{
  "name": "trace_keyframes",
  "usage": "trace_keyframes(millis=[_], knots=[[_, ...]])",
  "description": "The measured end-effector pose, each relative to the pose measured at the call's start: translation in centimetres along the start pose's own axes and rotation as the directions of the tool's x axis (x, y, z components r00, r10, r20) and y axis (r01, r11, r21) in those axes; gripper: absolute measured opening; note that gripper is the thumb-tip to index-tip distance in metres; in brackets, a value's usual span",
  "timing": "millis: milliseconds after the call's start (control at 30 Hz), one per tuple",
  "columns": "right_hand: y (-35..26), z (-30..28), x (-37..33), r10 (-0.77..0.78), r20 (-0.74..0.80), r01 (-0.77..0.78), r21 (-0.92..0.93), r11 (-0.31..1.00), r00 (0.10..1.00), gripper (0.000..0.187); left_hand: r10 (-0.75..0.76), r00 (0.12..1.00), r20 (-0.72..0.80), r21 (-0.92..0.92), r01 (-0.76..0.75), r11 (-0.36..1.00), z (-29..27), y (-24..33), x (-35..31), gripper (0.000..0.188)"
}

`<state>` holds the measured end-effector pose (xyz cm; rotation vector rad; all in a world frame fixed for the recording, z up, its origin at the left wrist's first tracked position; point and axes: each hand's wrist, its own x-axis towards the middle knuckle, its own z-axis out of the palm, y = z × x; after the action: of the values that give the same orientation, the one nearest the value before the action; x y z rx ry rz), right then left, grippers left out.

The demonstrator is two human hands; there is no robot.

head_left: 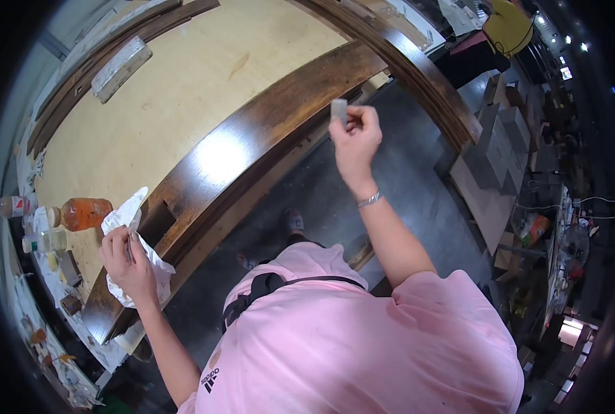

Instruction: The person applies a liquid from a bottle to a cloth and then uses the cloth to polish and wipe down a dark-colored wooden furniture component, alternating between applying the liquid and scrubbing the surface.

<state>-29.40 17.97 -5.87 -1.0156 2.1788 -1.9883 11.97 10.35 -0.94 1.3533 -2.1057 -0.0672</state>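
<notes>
Pink shirt fabric (pixel 369 331) fills the near middle of the view, with a bare forearm reaching away from it on either side. Beyond it, a long brown board (pixel 242 145) lies on a pale plywood bench top (pixel 204 90), its long axis slanting from near left to far right; its bowed look may come from the lens. What matters most is how the board lies from the right hand (pixel 357 141): it is to the left and slightly farther away, its near long edge just beside the fingers toward the far right end. That hand pinches a small grey block (pixel 338 110) between thumb and fingers, the remaining fingers curled in; whether the block touches the edge cannot be told. Its forearm rises from the right, leaning left as it goes away, with a bracelet (pixel 371 199) at the wrist. Closer to the board's near left end is the left hand (pixel 124 265), back of the hand upward, fingers bent and gripping a crumpled white sheet (pixel 159 272) that drapes over the board beside a dark notch (pixel 159 219). Whether its fingertips meet the wood is hidden. Just to the left lies a bottle of orange liquid (pixel 88 214). On the far left of the bench rests a worn whitish block (pixel 121 67), while more dark boards (pixel 418 69) stretch across the far right.
</notes>
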Motion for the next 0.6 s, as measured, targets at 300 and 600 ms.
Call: trace_keyframes(millis=[300, 600], knots=[[0.1, -0.6, 0.4, 0.076, 0.001, -0.076, 0.034, 0.997, 0.997, 0.018, 0.013, 1.000, 0.000, 0.012, -0.013, 1.000, 0.0, 0.0, 0.1, 0.008], [1.3, -0.7, 1.5, 0.037, 0.001, -0.037, 0.030, 0.999, 0.999, 0.018, -0.002, 1.000, 0.002, 0.027, 0.002, 1.000, 0.0, 0.2, 0.0, 0.008]])
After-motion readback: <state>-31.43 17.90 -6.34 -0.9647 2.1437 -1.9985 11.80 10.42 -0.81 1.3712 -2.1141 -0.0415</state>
